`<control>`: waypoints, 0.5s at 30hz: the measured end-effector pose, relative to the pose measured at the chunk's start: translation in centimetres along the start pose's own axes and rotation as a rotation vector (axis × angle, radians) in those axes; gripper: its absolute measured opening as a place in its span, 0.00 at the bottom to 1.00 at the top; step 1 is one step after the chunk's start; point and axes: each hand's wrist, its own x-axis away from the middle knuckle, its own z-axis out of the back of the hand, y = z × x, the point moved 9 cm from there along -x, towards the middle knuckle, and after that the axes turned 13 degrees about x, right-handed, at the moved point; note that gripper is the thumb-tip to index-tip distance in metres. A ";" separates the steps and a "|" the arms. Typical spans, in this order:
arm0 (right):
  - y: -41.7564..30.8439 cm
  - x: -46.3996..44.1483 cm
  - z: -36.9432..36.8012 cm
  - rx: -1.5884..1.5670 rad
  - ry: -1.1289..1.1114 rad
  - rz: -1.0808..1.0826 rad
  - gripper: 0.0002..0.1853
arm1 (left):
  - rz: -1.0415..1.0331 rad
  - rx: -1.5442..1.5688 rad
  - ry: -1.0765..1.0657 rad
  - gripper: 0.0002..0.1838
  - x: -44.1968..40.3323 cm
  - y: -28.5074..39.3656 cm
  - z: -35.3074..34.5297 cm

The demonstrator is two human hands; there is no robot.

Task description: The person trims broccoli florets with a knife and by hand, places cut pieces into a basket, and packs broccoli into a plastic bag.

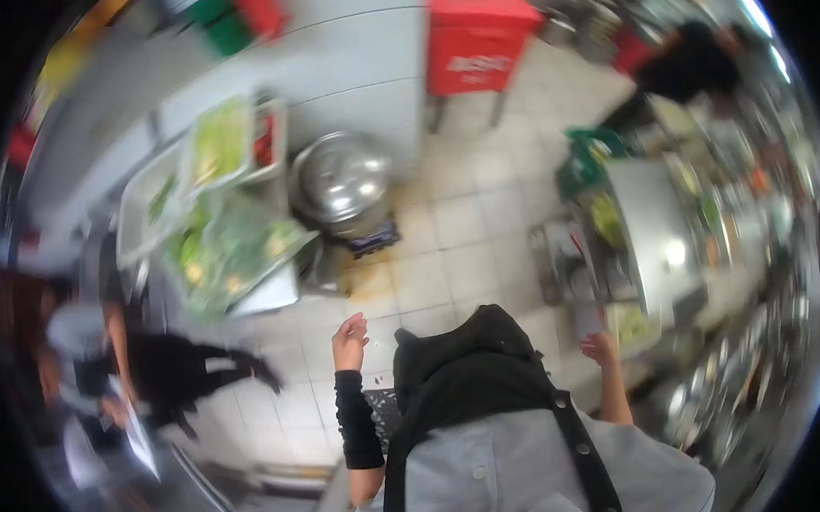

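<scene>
My left hand (350,341) hangs over the tiled floor in front of me, its fingers loosely bent and nothing visible in them. A black sleeve (356,420) covers that forearm. On the other side, my right hand (599,347) is by the counter, blurred, with its fingers loosely apart. Just beyond its fingertips is a pale, pinkish box-like thing (590,320); whether they touch, I cannot tell. A black apron (472,353) over a grey shirt (472,470) lies between my arms.
A large lidded metal pot (342,179) stands ahead beside bagged green vegetables (234,249) and white crates (142,216). Further off is a red box (479,41) on legs. A steel counter (653,229) runs along the right. One person (161,373) is at left, another (692,61) far right.
</scene>
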 end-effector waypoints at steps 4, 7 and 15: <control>19.2 -4.0 7.5 -0.477 0.097 -0.008 0.11 | 0.027 -0.284 -0.241 0.24 -0.7 -0.8 -12.2; 13.0 4.7 9.9 -0.327 0.038 0.049 0.16 | 0.077 -0.451 -0.481 0.31 -3.1 -2.9 -25.1; 14.2 5.9 15.2 0.410 0.231 0.415 0.20 | -0.153 -0.718 -1.179 0.29 15.1 -12.7 -60.3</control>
